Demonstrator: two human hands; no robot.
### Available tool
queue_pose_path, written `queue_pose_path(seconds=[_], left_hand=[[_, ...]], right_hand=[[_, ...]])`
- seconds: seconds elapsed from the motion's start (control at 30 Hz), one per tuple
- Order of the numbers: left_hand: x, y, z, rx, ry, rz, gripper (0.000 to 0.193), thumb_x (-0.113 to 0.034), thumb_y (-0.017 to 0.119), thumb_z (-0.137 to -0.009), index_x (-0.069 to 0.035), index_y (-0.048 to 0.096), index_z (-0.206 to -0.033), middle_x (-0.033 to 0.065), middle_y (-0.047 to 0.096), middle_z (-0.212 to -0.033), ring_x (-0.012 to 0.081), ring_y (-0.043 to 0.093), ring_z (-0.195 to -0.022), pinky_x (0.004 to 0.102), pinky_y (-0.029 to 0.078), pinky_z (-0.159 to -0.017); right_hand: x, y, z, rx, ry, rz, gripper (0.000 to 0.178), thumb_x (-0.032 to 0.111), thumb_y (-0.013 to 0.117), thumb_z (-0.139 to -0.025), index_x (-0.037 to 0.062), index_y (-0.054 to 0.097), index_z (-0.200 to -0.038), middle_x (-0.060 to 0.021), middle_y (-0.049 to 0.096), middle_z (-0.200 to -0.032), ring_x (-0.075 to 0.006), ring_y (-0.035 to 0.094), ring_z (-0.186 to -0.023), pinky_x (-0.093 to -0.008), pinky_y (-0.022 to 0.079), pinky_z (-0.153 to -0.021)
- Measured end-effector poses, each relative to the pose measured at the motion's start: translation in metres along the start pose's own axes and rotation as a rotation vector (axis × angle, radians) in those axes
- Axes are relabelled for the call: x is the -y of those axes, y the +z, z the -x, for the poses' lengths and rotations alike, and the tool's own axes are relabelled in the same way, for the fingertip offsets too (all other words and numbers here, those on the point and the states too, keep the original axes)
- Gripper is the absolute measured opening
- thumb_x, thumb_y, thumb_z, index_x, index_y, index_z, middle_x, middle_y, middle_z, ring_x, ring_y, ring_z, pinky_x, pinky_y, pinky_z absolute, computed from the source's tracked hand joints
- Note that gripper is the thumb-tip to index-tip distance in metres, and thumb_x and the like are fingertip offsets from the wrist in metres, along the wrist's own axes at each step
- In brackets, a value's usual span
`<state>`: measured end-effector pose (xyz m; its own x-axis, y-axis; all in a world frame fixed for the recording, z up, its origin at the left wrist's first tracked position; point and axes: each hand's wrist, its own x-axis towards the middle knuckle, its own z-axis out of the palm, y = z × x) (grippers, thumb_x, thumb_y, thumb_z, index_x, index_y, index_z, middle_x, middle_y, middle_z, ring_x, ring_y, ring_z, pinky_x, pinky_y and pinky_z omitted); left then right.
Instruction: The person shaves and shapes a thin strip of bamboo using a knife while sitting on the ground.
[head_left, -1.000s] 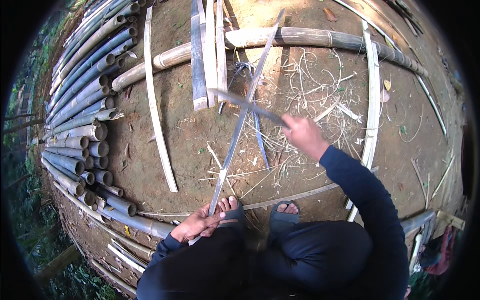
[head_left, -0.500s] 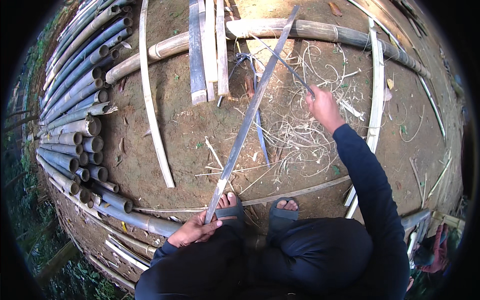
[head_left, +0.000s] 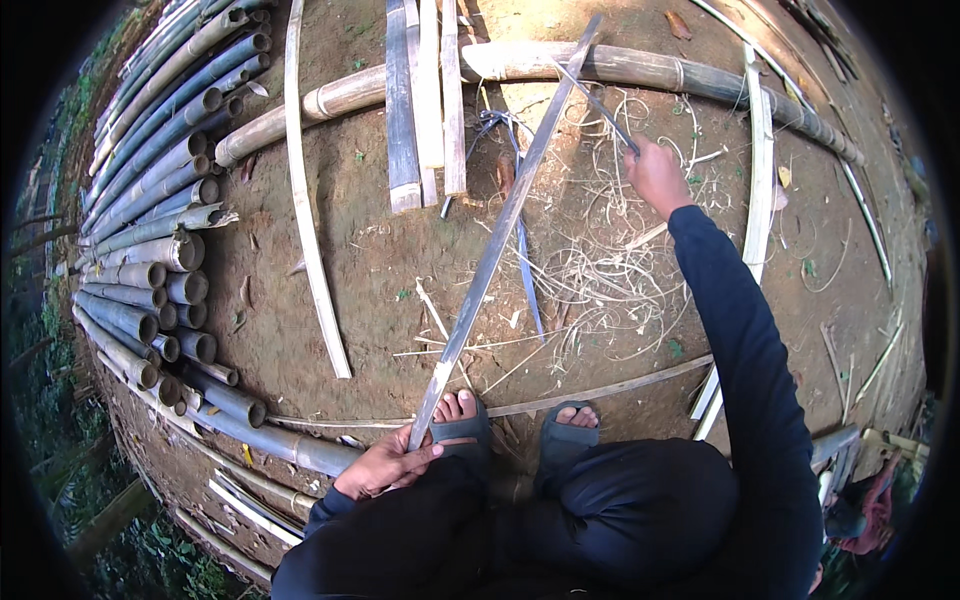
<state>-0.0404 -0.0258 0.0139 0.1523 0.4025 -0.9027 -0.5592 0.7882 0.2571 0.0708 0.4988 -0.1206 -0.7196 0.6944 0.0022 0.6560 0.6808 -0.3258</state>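
A long, split bamboo strip (head_left: 505, 215) slants from near my left foot up to the far bamboo pole. My left hand (head_left: 385, 466) is closed around its near end, beside my knee. In my right hand (head_left: 658, 178), the fingers wrap the handle of a knife with a slim dark blade (head_left: 604, 108). That blade crosses the strip close to its far end; I cannot tell whether it touches. Pale curled shavings (head_left: 610, 285) lie on the ground below the right hand.
A thick bamboo pole (head_left: 350, 95) lies across the far ground, with several split slats (head_left: 403, 130) resting over it. Cut bamboo poles (head_left: 180, 250) are stacked at the left. Long pale strips (head_left: 318, 250) lie on both sides. My sandalled feet (head_left: 460, 420) are close by.
My right hand has moved a little farther away and to the right, taking the knife along the strip. My left hand stays at the strip's near end. The view has shifted slightly.
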Motion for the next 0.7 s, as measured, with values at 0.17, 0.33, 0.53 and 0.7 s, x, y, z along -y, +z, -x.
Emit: queue_pose_path(seconds=[0.17,0.33,0.53,0.7], left_hand=[[-0.004,-0.005,0.004,-0.016,-0.026,0.105,0.018,-0.014,0.062,-0.098,-0.01,0.046,-0.092,-0.003,0.043,-0.057,0.0062,0.033,-0.039,0.0232,0.024,-0.036],[0.027,-0.026,0.008,-0.01,-0.035,0.05,0.019,-0.014,0.063,-0.097,-0.011,0.046,-0.088,-0.0054,0.043,-0.058,0.0035,0.033,-0.041,0.0223,0.023,-0.037],[0.044,-0.031,0.008,-0.026,0.054,-0.018,0.025,-0.019,0.064,-0.097,-0.013,0.047,-0.08,-0.0104,0.041,-0.056,0.0003,0.035,-0.041,0.0196,0.025,-0.037],[0.025,-0.044,0.024,0.112,0.004,-0.022,0.026,-0.025,0.063,-0.098,-0.015,0.044,-0.083,-0.0113,0.04,-0.065,-0.0016,0.037,-0.052,0.0173,0.029,-0.044]], right_hand=[[0.057,0.0,0.015,0.169,-0.061,-0.112,0.022,0.014,0.066,-0.088,0.0014,0.063,-0.106,-0.0191,0.067,-0.074,-0.0334,0.07,-0.066,-0.0464,0.059,-0.063],[0.046,0.009,0.046,0.198,-0.364,-0.001,0.027,0.015,0.067,-0.087,0.0041,0.064,-0.111,-0.017,0.069,-0.073,-0.0327,0.07,-0.064,-0.0469,0.059,-0.062],[-0.01,0.016,-0.073,-0.018,0.05,0.036,0.021,0.016,0.061,-0.086,-0.0024,0.067,-0.094,-0.0304,0.066,-0.085,-0.0472,0.065,-0.083,-0.0525,0.054,-0.077],[0.052,-0.008,-0.02,0.104,-0.19,-0.028,0.024,0.009,0.068,-0.082,0.0041,0.062,-0.105,-0.0243,0.066,-0.079,-0.046,0.065,-0.078,-0.0535,0.051,-0.071]])
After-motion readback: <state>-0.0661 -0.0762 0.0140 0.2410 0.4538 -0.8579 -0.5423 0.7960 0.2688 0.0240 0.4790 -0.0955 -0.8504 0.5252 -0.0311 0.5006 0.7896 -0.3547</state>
